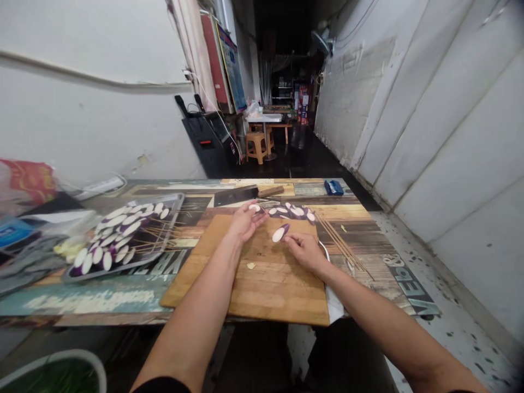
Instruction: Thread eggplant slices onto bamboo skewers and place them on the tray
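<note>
My right hand (305, 249) is closed in a pinch at the edge of a purple-skinned eggplant slice (279, 233), over the cutting board (282, 278). Whether a stick runs through that slice is hidden. Near the board's far edge, my left hand (244, 222) has its palm turned partly up, with another eggplant slice (257, 208) between its thumb and fingers. Just beyond the board lies a row of cut eggplant slices (292, 210). Bare wooden skewers (341, 243) rest on the table to the right. A metal tray (178, 204) at the left carries several skewered eggplant slices (123, 229).
A cleaver (241, 195) lies behind the board, and a blue packet (333, 188) sits at the far right of the table. Plastic bags and a grey cloth (33, 262) crowd the left side. A tub of greens (57, 376) stands below the table's near left edge.
</note>
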{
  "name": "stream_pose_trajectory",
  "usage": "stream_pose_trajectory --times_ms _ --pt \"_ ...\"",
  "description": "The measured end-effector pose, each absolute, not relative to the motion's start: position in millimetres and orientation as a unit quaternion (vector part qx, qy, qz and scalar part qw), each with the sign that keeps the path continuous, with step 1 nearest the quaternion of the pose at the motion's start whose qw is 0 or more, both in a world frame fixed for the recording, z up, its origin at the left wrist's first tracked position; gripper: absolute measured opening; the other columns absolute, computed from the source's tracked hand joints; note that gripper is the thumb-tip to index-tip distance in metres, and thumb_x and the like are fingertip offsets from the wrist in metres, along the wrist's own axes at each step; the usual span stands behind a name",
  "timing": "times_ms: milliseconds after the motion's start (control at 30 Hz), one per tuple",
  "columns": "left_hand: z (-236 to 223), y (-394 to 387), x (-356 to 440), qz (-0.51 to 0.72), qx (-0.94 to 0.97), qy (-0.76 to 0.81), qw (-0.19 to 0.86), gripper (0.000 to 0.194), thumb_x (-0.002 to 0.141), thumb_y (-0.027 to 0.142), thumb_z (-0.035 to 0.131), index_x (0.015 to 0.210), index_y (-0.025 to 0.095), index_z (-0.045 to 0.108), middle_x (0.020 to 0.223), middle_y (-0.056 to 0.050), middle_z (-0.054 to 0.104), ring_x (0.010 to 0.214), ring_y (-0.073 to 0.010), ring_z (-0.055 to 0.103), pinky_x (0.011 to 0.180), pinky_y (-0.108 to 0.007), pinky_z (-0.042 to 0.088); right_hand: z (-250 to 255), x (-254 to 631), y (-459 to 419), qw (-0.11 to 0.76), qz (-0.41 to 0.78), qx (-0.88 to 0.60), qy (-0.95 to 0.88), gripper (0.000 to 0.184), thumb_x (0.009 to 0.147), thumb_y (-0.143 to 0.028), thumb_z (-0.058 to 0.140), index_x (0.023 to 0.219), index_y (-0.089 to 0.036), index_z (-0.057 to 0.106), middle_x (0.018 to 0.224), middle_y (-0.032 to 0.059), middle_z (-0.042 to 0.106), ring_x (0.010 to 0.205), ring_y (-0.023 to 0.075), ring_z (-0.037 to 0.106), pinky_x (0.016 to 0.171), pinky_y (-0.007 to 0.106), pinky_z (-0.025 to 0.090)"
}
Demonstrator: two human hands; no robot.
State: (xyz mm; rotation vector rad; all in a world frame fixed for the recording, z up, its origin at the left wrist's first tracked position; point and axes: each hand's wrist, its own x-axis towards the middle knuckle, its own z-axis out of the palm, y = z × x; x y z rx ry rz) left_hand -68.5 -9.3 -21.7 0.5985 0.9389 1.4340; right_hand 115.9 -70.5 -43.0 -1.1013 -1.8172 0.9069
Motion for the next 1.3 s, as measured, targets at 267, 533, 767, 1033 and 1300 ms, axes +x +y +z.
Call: stream_pose_trajectory --times_ms 267,533,767,1033,1300 --pt "-29 -3 -72 0.651 0.267 0.403 0.585 0.041 0.073 0.008 0.054 0.112 0.018 0.053 0.082 -0.006 0.062 0.056 -0.0075 0.052 0.043 -0.016 0.038 -38 116 -74 0.368 0.359 -0.446 -0.733 0.029 0.080 -0.030 0.044 0.083 -0.013 0.067 0.066 0.0006 0.060 0.058 0.0119 0.050 0.056 0.021 0.037" --pt "-33 1 -73 0.667 0.235 0.333 0.624 0.010 0.069 0.005 0.063 0.078 0.006 0.065 0.079 -0.009 0.064 0.060 -0.0054 0.054 0.050 -0.013 0.042 -39 117 -74 0.364 0.358 -0.444 -0.736 0.033 0.081 -0.034 0.043 0.088 -0.013 0.067 0.069 0.0017 0.061 0.062 0.0134 0.051 0.059 0.022 0.039" --pt "-32 -2 -75 0.655 0.181 0.344 0.648 0.009 0.074 0.012 0.062 0.082 0.009 0.063 0.071 -0.008 0.063 0.062 -0.0113 0.061 0.052 -0.018 0.049 -41 119 -72 0.367 0.350 -0.446 -0.738 0.032 0.082 -0.035 0.044 0.089 -0.013 0.067 0.072 0.0026 0.063 0.063 0.0145 0.053 0.059 0.023 0.040" --pt "-27 -3 -74 0.666 0.181 0.360 0.627 0.009 0.076 0.011 0.059 0.083 0.008 0.061 0.068 -0.008 0.063 0.059 -0.0106 0.060 0.059 -0.022 0.052 -41 118 -72 0.350 0.368 -0.459 -0.729 0.034 0.081 -0.036 0.044 0.090 -0.013 0.066 0.053 -0.0016 0.049 0.047 0.0108 0.039 0.045 0.021 0.029" --pt "-24 -6 -74 0.664 0.202 0.328 0.641 0.013 0.074 0.003 0.057 0.085 0.007 0.063 0.074 -0.009 0.063 0.060 -0.0081 0.057 0.053 -0.017 0.047 -39 117 -72 0.355 0.370 -0.458 -0.726 0.034 0.080 -0.036 0.044 0.089 -0.012 0.066 0.054 -0.0007 0.050 0.048 0.0111 0.040 0.045 0.021 0.029"
